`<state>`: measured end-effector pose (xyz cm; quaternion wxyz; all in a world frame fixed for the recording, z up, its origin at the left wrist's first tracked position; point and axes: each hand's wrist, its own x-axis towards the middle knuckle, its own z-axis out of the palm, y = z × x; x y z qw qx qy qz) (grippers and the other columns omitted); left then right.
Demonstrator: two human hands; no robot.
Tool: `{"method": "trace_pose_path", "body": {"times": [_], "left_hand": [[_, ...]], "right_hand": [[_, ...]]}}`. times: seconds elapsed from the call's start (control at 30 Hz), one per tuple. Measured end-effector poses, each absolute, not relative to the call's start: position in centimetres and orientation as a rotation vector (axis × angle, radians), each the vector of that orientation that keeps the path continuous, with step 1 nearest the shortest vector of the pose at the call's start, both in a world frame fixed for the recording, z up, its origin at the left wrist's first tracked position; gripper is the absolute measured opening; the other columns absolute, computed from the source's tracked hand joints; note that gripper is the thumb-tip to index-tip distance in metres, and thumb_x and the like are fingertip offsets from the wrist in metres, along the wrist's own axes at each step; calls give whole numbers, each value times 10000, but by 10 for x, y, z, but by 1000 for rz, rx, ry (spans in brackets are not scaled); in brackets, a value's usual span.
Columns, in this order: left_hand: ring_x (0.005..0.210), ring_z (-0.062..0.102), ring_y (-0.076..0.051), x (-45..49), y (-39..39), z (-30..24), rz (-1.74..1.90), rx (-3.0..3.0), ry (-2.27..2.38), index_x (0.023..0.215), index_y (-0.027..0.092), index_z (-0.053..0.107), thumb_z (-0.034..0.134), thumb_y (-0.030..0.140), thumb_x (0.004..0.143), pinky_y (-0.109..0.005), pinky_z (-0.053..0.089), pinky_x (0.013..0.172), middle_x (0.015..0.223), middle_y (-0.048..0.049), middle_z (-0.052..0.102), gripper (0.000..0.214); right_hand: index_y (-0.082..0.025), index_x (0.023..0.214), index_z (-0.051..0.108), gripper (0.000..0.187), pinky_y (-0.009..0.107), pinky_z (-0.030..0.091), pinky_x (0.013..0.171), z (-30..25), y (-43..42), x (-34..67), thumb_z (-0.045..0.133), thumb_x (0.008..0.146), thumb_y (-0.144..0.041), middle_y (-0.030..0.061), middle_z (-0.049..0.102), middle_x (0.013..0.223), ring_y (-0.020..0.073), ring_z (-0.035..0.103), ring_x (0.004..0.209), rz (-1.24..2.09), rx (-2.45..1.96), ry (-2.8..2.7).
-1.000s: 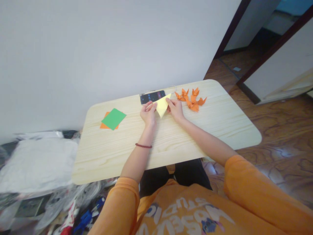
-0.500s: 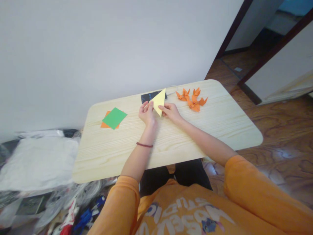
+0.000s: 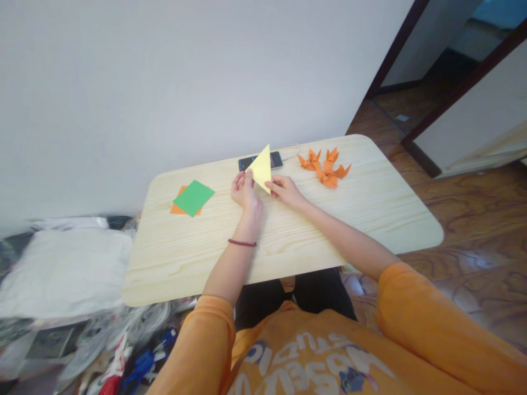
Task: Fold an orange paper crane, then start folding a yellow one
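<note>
A yellow sheet of origami paper (image 3: 262,167), folded into a triangle with one point upward, is held above the table between both hands. My left hand (image 3: 244,190) pinches its left corner between thumb and fingers. Its lower right corner is gripped by my right hand (image 3: 284,189), thumb on top. Behind the paper lies a dark phone (image 3: 275,160), partly covered from view. To the right of my right hand sit several folded orange paper cranes (image 3: 328,174). A green square sheet (image 3: 193,198) rests over an orange sheet (image 3: 177,210) on the left.
The pale wooden table (image 3: 185,263) has rounded corners and stands near a white wall (image 3: 185,82). A thin cable (image 3: 291,157) runs by the phone. On the left, a white cloth-like item (image 3: 69,269) and plastic-wrapped things lie beside the table. A doorway is at the right.
The yellow triangle has shifted left and turned, showing more of its face. My left hand moved slightly left with it. My right hand now holds nearer the lower corner.
</note>
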<state>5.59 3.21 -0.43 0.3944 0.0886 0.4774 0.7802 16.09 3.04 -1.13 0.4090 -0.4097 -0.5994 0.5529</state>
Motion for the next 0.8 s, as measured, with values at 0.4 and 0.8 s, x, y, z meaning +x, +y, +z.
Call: {"method": "trace_pose_path", "body": {"times": [0.4,0.8], "left_hand": [[911,672,-143,49,38,-15,2023,349,1306,870,201,542,757,305,718,-247,533,802,893,-38,667,283],[916,676,-145,40,39,-11,2049,258,1290,892,200,536,746,222,723,-238,532,794,904,-42,672,270]], "right_hand": [[-168,659,526,337,212,296,472,-14,26,158,592,797,-468,-44,502,545,68,406,474,1384,-1000,-1590],[-167,585,506,422,218,261,450,-10,23,159,552,821,-514,-58,421,464,64,359,437,1372,-1072,-1661]]}}
